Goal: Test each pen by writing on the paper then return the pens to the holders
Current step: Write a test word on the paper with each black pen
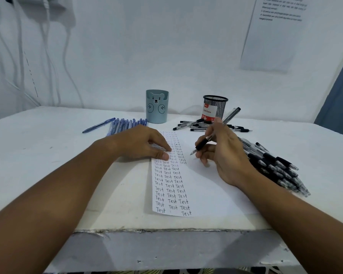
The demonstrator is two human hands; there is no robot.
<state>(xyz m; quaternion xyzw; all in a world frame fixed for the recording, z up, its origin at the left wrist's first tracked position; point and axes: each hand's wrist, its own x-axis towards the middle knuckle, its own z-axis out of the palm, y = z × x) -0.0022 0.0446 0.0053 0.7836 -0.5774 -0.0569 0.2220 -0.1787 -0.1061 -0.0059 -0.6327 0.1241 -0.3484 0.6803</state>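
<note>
From the head view, we see our left hand point(145, 143) lying on the paper point(202, 186) with its fingers point(162, 148) relaxed and pressing down near the top of the written columns; we judge this keeps the sheet from sliding while we write. Our right hand point(222, 153) grips 1 black pen point(212, 135) in a writing hold, fingers curled round its dark grip section, the tip pointing down at the blank strip just right of the third column of "Test" words. We cannot tell whether the tip touches the sheet. The barrel slants up and away past the knuckles toward the mesh holder point(215, 107).

The paper lies flat on the white table point(48, 155), between our 2 forearms. A large heap of black pens point(273, 167) rests just beside our right wrist, within easy reach, and a smaller scatter of black pens point(210, 126) lies in front of the mesh holder. A row of blue pens point(125, 123) lies beside the bear holder point(157, 106), behind our left hand. No pens show above either holder's rim, so we judge the return step is not yet begun and testing of the black pens is the step in hand.
</note>
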